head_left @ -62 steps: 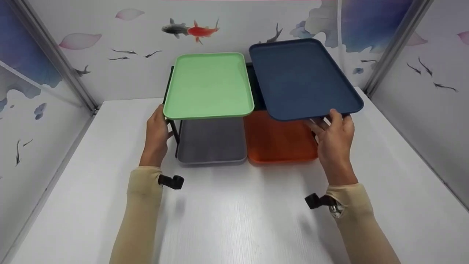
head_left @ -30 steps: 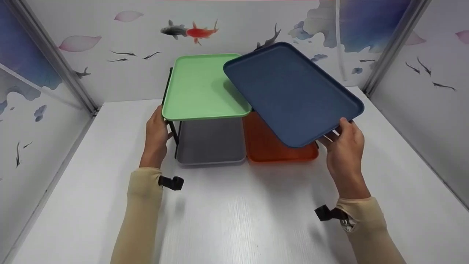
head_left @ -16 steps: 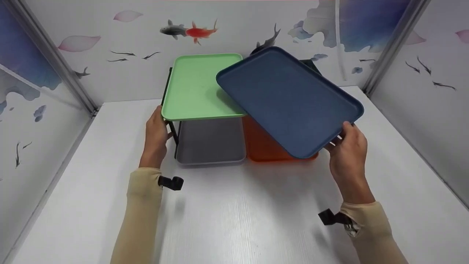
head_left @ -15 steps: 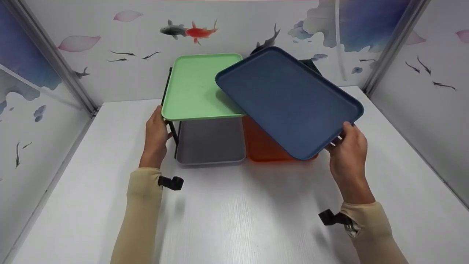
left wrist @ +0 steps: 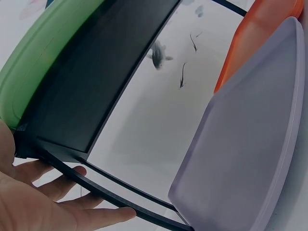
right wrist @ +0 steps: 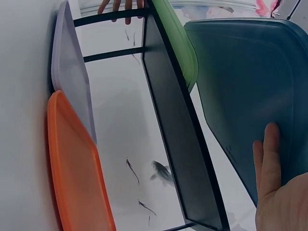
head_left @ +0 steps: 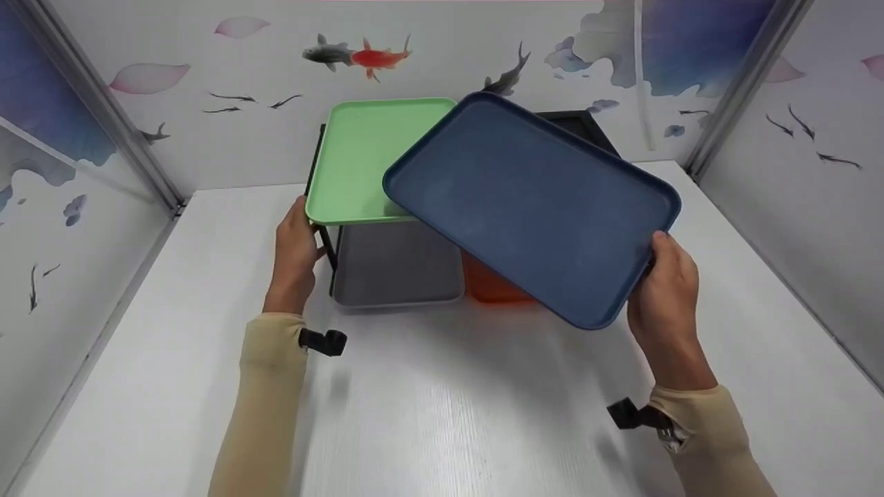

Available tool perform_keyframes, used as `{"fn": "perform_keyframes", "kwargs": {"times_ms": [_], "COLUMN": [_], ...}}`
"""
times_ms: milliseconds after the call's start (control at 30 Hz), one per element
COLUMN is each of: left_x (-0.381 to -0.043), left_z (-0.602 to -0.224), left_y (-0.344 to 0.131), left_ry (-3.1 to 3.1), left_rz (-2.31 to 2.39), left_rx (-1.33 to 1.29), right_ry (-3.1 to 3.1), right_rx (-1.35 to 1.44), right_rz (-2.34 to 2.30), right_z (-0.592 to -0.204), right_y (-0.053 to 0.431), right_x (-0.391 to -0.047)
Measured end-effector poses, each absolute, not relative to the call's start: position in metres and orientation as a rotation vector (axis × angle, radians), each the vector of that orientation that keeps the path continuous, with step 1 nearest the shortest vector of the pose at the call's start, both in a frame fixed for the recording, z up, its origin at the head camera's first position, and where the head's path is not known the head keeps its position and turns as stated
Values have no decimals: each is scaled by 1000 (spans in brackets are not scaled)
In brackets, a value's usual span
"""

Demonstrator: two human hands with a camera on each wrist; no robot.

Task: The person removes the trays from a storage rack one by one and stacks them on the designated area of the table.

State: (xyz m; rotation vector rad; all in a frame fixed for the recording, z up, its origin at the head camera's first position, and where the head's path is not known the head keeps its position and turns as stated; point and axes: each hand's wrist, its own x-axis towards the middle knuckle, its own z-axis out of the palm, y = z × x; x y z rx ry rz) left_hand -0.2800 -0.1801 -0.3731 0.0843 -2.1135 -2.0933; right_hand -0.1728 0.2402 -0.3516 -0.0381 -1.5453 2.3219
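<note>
Blue tray [head_left: 532,207]: raised off the worktop [head_left: 442,428], right of its centre; overlaps the green tray [head_left: 376,162] in the head view. Contact between the two cannot be confirmed.
Right hand [head_left: 666,304]: clamped on the blue tray at its right short edge, thumb above, fingers beneath.
Tray axis: long axis runs from the grip leftward and toward the worktop's back edge; nearly the whole tray lies left of the grip, its far-left end unsupported by a hand.
Nearer hand: right; the left hand [head_left: 295,252] is well apart from the tray.
Left hand contact: at the left front corner of the black rack [head_left: 579,123], fingers nearly straight against the side bars.
Rack top: green tray on the left half; right half partly hidden by the blue tray.
Lower level: gray tray [head_left: 400,266] left, orange tray [head_left: 492,284] right, side by side.
</note>
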Motion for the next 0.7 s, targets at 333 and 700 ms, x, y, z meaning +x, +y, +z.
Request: {"fn": "perform_keyframes", "kwargs": {"times_ms": [333,700], "left_x": [-279,-279], "left_z": [-372,-371], "left_y": [-181,-180], "left_ry": [-2114,-2092], "left_rz": [-2108,-2120], "left_rx": [90,86], "right_ry": [-1513,-1629], "right_rx": [-65,-34], "right_rz": [2373,2344], "right_z": [-352,-357], "right_y": [245,251], "right_x": [-169,-160]}}
